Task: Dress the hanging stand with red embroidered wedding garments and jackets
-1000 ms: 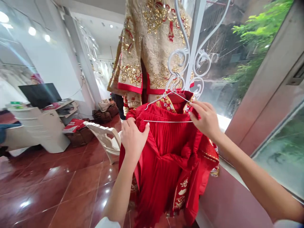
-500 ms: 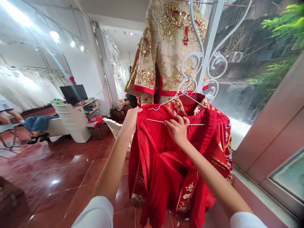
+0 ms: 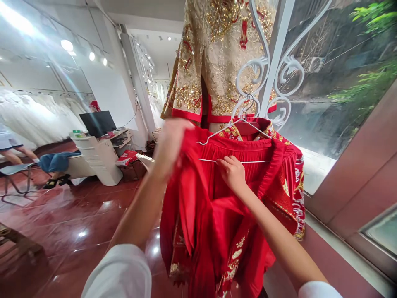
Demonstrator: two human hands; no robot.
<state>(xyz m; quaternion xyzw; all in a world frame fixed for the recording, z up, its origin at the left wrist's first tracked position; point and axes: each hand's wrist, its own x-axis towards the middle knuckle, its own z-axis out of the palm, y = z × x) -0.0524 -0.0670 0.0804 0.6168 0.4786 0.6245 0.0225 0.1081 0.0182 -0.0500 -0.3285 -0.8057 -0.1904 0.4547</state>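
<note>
A red pleated skirt (image 3: 198,198) with gold embroidery hangs on a thin white wire hanger (image 3: 254,162). My right hand (image 3: 232,171) is closed around the hanger's lower bar, in front of the skirt's waistband. My left hand (image 3: 175,138), smeared by motion, grips the left end of the waistband and holds it up beside the hanger's left arm. Behind the skirt hangs another red garment (image 3: 298,182) with a gold-embroidered collar. Above, a gold-beaded cream jacket (image 3: 223,74) with red trim hangs by the scrolled white metal rack (image 3: 269,74).
A window (image 3: 322,107) and its metal frame (image 3: 350,186) stand close on the right. To the left are a white desk (image 3: 102,161) with a monitor (image 3: 98,123), a grey chair (image 3: 18,167), and seated legs in blue fabric (image 3: 57,162). White dresses (image 3: 27,118) hang further back.
My left hand has lifted the waistband's left end up and slightly left, and the cloth swings with it. My right hand stays at the hanger bar, its fingers closed tighter.
</note>
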